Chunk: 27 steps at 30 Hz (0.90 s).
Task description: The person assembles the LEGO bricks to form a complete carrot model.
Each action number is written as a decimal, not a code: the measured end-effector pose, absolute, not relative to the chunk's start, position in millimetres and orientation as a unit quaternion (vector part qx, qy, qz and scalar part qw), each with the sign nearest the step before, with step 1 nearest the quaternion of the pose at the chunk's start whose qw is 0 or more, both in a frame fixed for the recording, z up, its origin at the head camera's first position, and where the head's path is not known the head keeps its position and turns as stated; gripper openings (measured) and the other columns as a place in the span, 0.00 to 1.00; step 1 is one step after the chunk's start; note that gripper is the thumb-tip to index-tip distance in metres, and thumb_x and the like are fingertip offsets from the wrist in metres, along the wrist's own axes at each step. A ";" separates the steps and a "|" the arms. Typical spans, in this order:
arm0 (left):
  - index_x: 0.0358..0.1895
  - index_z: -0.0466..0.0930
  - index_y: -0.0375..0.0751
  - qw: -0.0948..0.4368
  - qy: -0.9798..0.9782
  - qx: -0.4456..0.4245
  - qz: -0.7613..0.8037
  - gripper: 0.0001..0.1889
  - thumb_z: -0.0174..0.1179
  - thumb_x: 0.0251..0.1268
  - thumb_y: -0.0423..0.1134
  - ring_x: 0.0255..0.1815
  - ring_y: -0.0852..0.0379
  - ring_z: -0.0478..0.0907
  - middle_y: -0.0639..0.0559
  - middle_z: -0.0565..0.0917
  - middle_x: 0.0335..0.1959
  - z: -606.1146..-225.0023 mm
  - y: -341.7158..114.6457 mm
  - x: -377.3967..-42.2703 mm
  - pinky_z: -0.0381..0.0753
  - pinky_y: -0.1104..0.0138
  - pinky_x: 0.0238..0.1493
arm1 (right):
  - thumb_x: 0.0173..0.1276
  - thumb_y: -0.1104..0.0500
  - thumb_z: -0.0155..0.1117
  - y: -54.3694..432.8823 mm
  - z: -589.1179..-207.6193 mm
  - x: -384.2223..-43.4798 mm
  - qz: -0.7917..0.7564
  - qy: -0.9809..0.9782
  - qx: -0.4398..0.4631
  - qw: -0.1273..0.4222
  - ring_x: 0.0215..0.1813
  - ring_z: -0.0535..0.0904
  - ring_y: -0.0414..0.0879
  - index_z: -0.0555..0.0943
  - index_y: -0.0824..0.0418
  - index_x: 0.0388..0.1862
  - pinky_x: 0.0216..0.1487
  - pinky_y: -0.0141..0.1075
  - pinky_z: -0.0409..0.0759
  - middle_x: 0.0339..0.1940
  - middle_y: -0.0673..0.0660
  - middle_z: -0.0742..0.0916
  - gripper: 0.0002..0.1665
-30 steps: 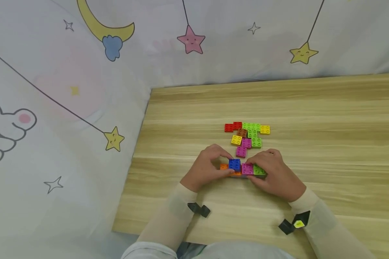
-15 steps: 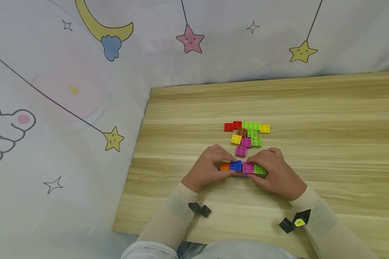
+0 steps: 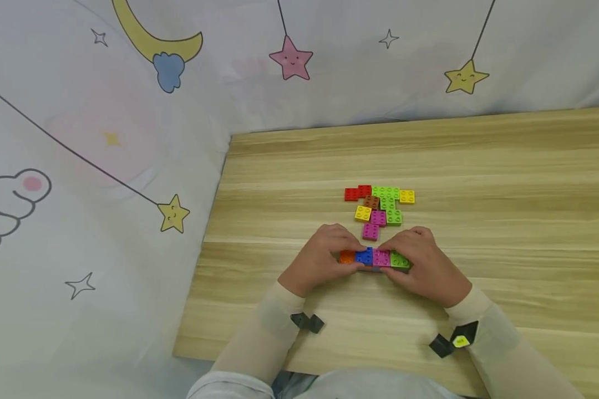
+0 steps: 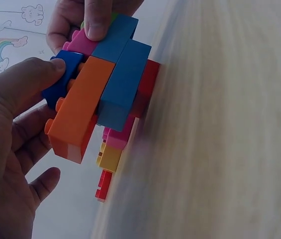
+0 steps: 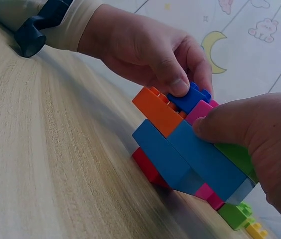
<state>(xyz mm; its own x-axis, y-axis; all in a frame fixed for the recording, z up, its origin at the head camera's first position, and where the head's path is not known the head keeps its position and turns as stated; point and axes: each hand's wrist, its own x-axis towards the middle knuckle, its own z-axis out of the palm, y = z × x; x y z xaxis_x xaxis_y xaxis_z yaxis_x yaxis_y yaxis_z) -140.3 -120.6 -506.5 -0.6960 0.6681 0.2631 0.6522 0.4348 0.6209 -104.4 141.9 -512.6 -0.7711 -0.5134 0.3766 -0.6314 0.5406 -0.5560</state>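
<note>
And here's the small blue brick [image 3: 364, 257], up on the right end of the orange brick [image 3: 347, 256], pinched between the thumb and fingers of the left hand [image 3: 319, 256], the nearer one! The orange brick's long axis runs left to right. Just past its right end, the right hand [image 3: 421, 266] grips the pink brick [image 3: 381, 257], side by side with the blue. Fully seated on the orange? Can't tell: studs show at its edge.

Left hand [image 3: 321, 255], right hand [image 3: 421, 266] near each other — both pinching, thumbs [image 3: 348, 269] toward body — forearms [image 3: 259, 335] slanting inward
</note>
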 end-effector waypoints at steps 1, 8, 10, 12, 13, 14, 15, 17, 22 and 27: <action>0.48 0.93 0.49 0.014 0.848 0.389 0.359 0.16 0.80 0.56 0.45 0.48 0.68 0.77 0.64 0.88 0.43 -505.0 -120.6 -140.2 0.74 0.68 0.56 | 0.54 0.57 0.86 141.8 -512.5 -104.6 0.352 -0.873 0.327 0.083 0.53 0.82 0.45 0.87 0.54 0.48 0.64 0.54 0.63 0.44 0.43 0.89 0.23; 0.48 0.93 0.48 0.026 0.843 0.391 0.368 0.16 0.80 0.56 0.44 0.48 0.68 0.78 0.63 0.88 0.42 -499.5 -120.7 -140.9 0.74 0.69 0.57 | 0.54 0.57 0.86 142.0 -509.8 -106.7 0.363 -0.869 0.327 0.079 0.52 0.82 0.43 0.87 0.53 0.48 0.63 0.52 0.63 0.44 0.42 0.89 0.23; 0.47 0.92 0.47 0.023 0.841 0.394 0.370 0.16 0.80 0.56 0.44 0.47 0.68 0.78 0.63 0.88 0.42 -500.1 -120.7 -141.5 0.74 0.69 0.57 | 0.54 0.57 0.86 142.0 -508.8 -107.1 0.365 -0.867 0.328 0.081 0.51 0.82 0.43 0.87 0.53 0.48 0.63 0.52 0.63 0.44 0.42 0.89 0.23; 0.46 0.92 0.47 0.017 0.839 0.397 0.373 0.15 0.81 0.55 0.43 0.47 0.68 0.79 0.63 0.89 0.42 -500.4 -120.7 -141.7 0.75 0.69 0.56 | 0.53 0.57 0.86 142.1 -507.9 -107.4 0.367 -0.866 0.329 0.083 0.51 0.82 0.43 0.87 0.53 0.48 0.63 0.52 0.63 0.44 0.42 0.89 0.23; 0.46 0.92 0.47 0.015 0.837 0.398 0.375 0.15 0.81 0.54 0.42 0.47 0.68 0.79 0.63 0.89 0.42 -500.9 -120.8 -141.8 0.75 0.69 0.56 | 0.53 0.57 0.86 142.0 -507.6 -107.6 0.368 -0.866 0.329 0.084 0.51 0.82 0.43 0.87 0.53 0.48 0.63 0.52 0.63 0.44 0.41 0.89 0.23; 0.46 0.92 0.47 0.013 0.836 0.399 0.377 0.15 0.81 0.54 0.41 0.46 0.68 0.79 0.62 0.89 0.41 -501.3 -120.8 -141.8 0.75 0.69 0.56 | 0.53 0.57 0.86 141.9 -507.3 -107.8 0.368 -0.866 0.329 0.084 0.51 0.82 0.43 0.87 0.53 0.48 0.63 0.52 0.63 0.44 0.41 0.89 0.23; 0.45 0.92 0.47 0.010 0.836 0.399 0.377 0.15 0.81 0.53 0.41 0.46 0.68 0.79 0.62 0.89 0.41 -501.5 -120.9 -141.9 0.75 0.69 0.56 | 0.53 0.57 0.86 141.7 -507.2 -108.0 0.369 -0.866 0.329 0.083 0.51 0.82 0.43 0.87 0.53 0.48 0.63 0.52 0.63 0.44 0.41 0.89 0.23; 0.45 0.93 0.47 0.006 0.834 0.399 0.380 0.15 0.82 0.52 0.40 0.45 0.69 0.79 0.63 0.89 0.40 -501.5 -120.7 -141.7 0.75 0.69 0.55 | 0.53 0.57 0.86 141.6 -507.2 -108.2 0.369 -0.866 0.328 0.083 0.52 0.82 0.43 0.87 0.53 0.48 0.63 0.52 0.63 0.44 0.41 0.89 0.23; 0.44 0.93 0.49 0.003 0.837 0.393 0.380 0.15 0.82 0.52 0.42 0.45 0.69 0.78 0.64 0.89 0.39 -502.4 -118.9 -141.4 0.73 0.67 0.52 | 0.52 0.58 0.87 141.9 -508.9 -107.3 0.370 -0.866 0.325 0.087 0.51 0.82 0.44 0.87 0.54 0.47 0.62 0.51 0.63 0.43 0.43 0.89 0.23; 0.44 0.93 0.51 -0.002 0.846 0.390 0.363 0.14 0.81 0.54 0.46 0.48 0.67 0.74 0.66 0.88 0.39 -506.8 -118.0 -137.9 0.69 0.66 0.49 | 0.52 0.58 0.86 143.7 -513.1 -104.6 0.365 -0.869 0.323 0.084 0.50 0.82 0.43 0.86 0.53 0.47 0.62 0.51 0.63 0.44 0.43 0.89 0.24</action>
